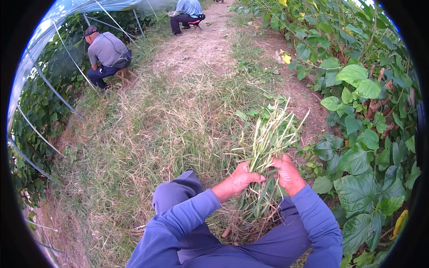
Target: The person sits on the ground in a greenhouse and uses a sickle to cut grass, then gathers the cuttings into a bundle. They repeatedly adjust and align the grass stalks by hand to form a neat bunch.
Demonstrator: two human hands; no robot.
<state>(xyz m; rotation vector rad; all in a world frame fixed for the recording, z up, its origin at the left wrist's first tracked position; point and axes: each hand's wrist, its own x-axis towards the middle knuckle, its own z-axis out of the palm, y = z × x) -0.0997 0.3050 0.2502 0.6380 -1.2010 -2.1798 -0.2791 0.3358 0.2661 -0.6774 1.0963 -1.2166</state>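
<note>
Pale-green stems [267, 144] look light and bendy: hold mid-bundle, where your left hand [242, 177] and right hand [288, 174] have fingers curled closed around them

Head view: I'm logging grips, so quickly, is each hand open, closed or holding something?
Left hand: closed, holding a loose bundle of long, thin green and straw-coloured stems.
Right hand: closed, holding the same bundle.

Soft, bright daylight casts only faint shadows; at ten o'clock plastic sheeting [39, 40] glows pale above darker foliage [63, 62]. Blue-violet fringing edges the fisheye's black surround, and detail softens toward twelve o'clock.
</note>
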